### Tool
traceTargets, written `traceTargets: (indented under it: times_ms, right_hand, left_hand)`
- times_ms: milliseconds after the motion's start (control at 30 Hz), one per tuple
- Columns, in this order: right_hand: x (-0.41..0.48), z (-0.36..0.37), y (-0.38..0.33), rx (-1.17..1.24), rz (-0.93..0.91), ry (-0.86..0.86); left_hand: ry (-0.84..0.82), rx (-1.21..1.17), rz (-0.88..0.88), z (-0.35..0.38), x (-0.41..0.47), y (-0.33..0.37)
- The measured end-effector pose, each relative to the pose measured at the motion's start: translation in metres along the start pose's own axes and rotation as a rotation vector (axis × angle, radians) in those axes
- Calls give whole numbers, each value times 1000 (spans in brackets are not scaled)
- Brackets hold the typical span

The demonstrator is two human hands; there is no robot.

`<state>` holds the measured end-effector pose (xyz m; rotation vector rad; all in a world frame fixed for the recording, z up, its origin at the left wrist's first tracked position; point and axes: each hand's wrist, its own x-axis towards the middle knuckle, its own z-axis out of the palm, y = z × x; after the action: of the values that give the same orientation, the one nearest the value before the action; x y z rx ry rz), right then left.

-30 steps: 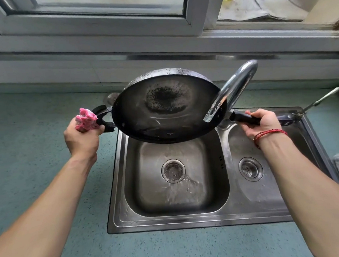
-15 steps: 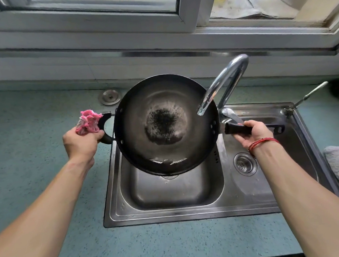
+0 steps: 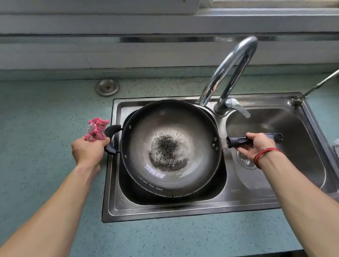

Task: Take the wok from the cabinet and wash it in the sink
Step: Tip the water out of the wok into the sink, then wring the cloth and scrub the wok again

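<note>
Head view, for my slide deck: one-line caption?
Left hand, also gripping a pink cloth, and right hand hold a scorched wok over the left basin of the sink.

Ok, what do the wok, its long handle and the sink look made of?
The wok: dark metal, probably steel or iron; dull grey sheen, rivets, black patch in the middle. Its long handle: matte black, likely plastic. The sink: stainless steel by its brushed, reflective look.

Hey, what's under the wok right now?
The sink's left basin lies under the wok; only its dark front and side walls show. Its floor and drain are covered by the wok.
</note>
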<state>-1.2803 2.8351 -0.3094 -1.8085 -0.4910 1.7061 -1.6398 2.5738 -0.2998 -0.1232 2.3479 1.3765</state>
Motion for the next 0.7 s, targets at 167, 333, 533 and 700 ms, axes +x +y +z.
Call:
traceTargets:
  times_ms: [167,333,533,700]
  right_hand:
    - [7,1,8,-26,-10,21]
    - [12,1,16,-116,-38,73]
    - [7,2,19,-158,-83,131]
    - [-8,-4,16,-242,-76,100]
  left_hand:
    - [33,75,-16,6,1,-1]
    - [59,128,-11,8,4,-3]
    - [82,172,24,10,-3,4]
    - [81,210,48,2,-12,8]
